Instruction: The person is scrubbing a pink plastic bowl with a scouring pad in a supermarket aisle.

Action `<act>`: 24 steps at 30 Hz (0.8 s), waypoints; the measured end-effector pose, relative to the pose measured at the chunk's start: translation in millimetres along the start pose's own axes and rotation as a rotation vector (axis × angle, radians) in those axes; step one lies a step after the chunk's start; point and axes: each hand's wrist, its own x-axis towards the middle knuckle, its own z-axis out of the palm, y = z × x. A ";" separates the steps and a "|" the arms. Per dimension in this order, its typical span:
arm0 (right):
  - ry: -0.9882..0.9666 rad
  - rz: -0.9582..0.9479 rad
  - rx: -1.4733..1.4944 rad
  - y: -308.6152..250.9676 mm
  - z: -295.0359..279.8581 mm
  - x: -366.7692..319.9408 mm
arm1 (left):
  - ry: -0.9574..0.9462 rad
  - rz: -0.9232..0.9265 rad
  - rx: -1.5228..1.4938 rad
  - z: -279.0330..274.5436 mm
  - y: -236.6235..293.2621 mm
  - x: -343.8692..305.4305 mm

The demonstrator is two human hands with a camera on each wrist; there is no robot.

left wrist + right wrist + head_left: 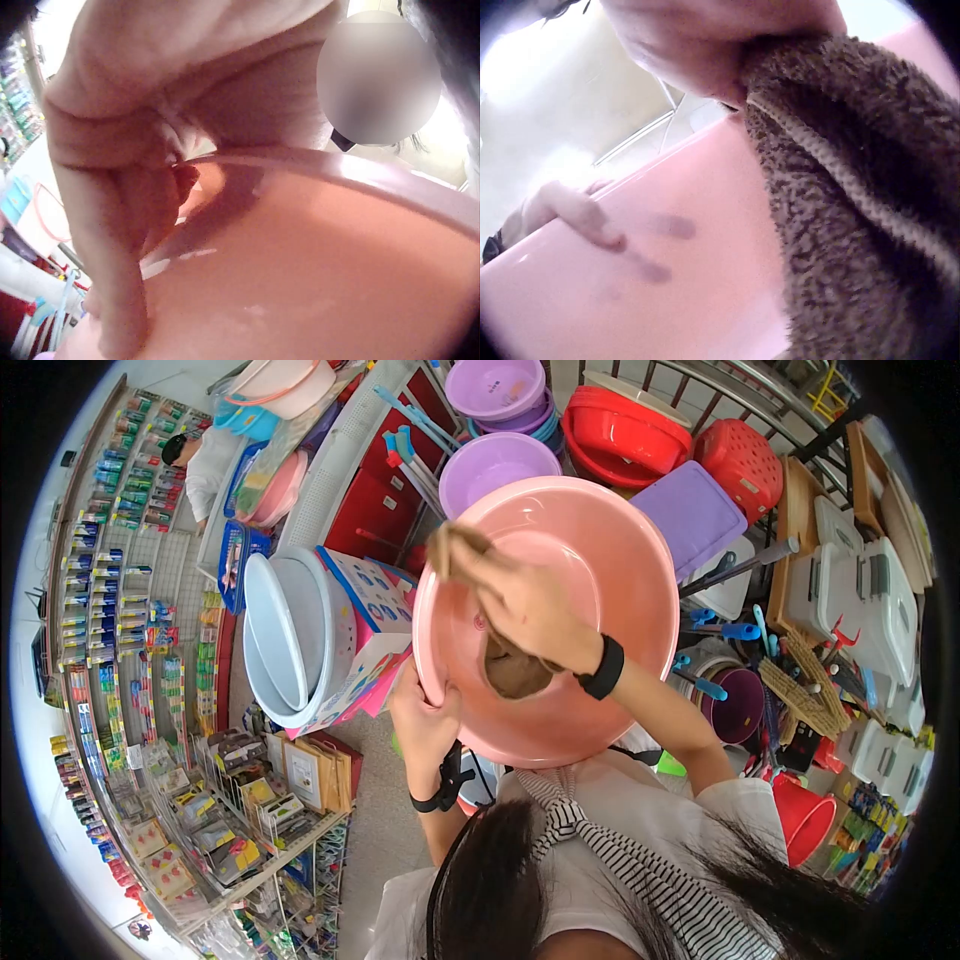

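A pink basin [625, 560] is held up close before the chest in a crowded housewares shop. It is tilted so that its open mouth is turned toward the wearer's head and its base toward the stock beyond.

Nearest the body, the left hand [425, 715] is fastened on the lower left rim. Its fingers [577, 217] are hooked over the edge and laid against the inner wall, and the basin's weight appears to be carried there.

Just beyond it, the right hand [530, 610] is reached deep into the bowl from the right. A brown cloth [515, 675] is bunched in its grip and pressed to the inner surface near the middle. Its nubbly pile fills the right wrist view.

The basin is round, so no long axis is offered. The line that counts runs through its mouth, from the base up toward the head. The right hand lies inside the bowl and the left hand at its edge.

Farther off, white tubs [300, 630] are stacked to the left. Purple basins [490, 465] and a red basket [745, 465] are piled behind (more plastic goods crowd every side). Shelves [110, 560] of small packets are ranged along the far left.
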 end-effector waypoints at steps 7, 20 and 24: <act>-0.308 -0.200 -0.207 -25.1 -5.1 -20.3 | -0.067 -0.007 0.018 3.8 3.4 3.8; -0.266 -0.040 -0.052 -37.3 -12.3 -13.8 | -0.035 0.044 0.041 12.1 4.7 3.8; -0.115 0.066 -0.048 5.1 -27.4 5.2 | -0.035 -0.028 -0.034 11.8 6.8 2.3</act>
